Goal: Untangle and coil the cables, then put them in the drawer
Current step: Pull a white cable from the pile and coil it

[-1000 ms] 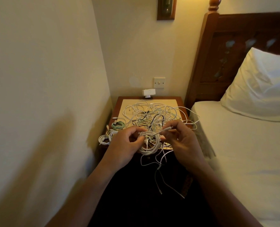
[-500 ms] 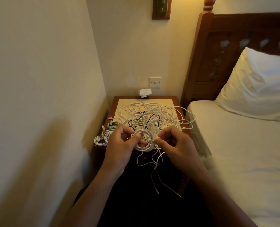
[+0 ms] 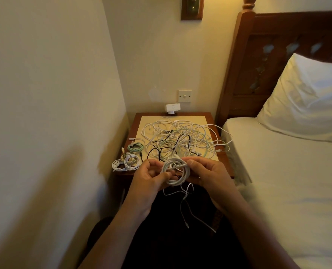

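Cream walls and a bed (image 3: 277, 191) hem in the wooden desk (image 3: 137, 121), where a tangle of cables (image 3: 180, 138) lies beside finished coils (image 3: 126, 162) at its left edge. Just in front, the left hand (image 3: 147, 181) grips a white coil (image 3: 184, 176) while the fingers (image 3: 193, 164) of the right hand (image 3: 209, 177) pinch its loose end. Wrapping that end snugly round the loops should keep the coil tight.

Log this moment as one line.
step: coiling | left hand: grips white coiled cable | right hand: pinches its end | tangled white and black cables: on wooden bedside table

No legible text or labels anywhere.
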Tool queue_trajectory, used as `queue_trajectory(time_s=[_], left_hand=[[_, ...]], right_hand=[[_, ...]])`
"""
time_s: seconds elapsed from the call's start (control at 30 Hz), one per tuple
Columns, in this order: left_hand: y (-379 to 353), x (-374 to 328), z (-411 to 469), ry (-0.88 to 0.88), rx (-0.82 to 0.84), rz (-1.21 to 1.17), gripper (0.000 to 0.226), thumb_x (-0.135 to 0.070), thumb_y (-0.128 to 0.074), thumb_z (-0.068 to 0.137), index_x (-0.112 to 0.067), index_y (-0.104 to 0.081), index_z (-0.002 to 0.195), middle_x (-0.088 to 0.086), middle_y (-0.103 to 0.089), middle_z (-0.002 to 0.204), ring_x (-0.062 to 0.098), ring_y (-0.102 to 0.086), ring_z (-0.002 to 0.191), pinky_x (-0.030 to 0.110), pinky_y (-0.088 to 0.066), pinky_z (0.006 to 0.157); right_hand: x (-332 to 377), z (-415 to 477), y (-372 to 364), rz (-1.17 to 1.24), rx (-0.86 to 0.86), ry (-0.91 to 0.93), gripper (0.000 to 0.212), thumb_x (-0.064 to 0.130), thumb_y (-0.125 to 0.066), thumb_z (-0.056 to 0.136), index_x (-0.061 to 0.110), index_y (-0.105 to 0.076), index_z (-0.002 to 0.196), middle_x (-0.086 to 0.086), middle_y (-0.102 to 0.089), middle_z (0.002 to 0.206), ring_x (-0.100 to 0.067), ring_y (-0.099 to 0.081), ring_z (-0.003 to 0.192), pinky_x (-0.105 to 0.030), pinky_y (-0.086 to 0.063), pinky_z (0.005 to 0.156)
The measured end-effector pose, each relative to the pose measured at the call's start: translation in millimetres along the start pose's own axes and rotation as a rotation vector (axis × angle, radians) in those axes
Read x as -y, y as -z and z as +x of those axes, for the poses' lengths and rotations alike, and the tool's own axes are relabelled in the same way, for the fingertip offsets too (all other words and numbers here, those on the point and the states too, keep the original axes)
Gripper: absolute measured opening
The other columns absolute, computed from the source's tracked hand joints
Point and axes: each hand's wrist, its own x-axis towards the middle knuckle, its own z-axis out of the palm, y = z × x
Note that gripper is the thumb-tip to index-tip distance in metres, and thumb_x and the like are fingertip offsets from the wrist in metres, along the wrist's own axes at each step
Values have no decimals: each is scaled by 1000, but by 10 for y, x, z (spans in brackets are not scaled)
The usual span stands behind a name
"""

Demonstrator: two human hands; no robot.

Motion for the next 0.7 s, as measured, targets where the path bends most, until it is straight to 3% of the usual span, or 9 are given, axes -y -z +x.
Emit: queue_trajectory(time_s=[0.13,0.3,0.57,0.7], left_hand=[[45,-85,45,150,120,-194,18,-8,-68,92,-3,-61,108,20,-73,95,25,-73,79,35,-62,73],[41,35,75,272,161,-489,16,-6,-65,85,-2,-61,100,18,-70,93,20,-69,69,32,-62,66],[-57,126,44,285,148,-671,14,0,-62,84,-10,-61,94,21,-70,91,23,-67,65,37,-63,64],[-39,159,36,272,168,-653,19,0,-62,86,-8,-61,103,21,-71,93,23,-69,67,37,-63,68]], right_hand=[[-65,-4,22,-47,37,-30,23,8,-57,102,11,-77,110,-11,-78,100,-27,-76,96,-41,-62,90],[-143,3,32,217,88,-111,27,-1,-59,95,0,-72,119,-21,-75,110,-27,-74,96,-36,-60,81],[-227,43,4,465,72,-105,39,5,-64,83,0,-70,121,-23,-73,118,-34,-72,105,-43,-60,89],[-242,24,16,261,-3,-17,29,-4,-62,94,5,-72,119,-18,-76,112,-35,-73,105,-48,-59,93]])
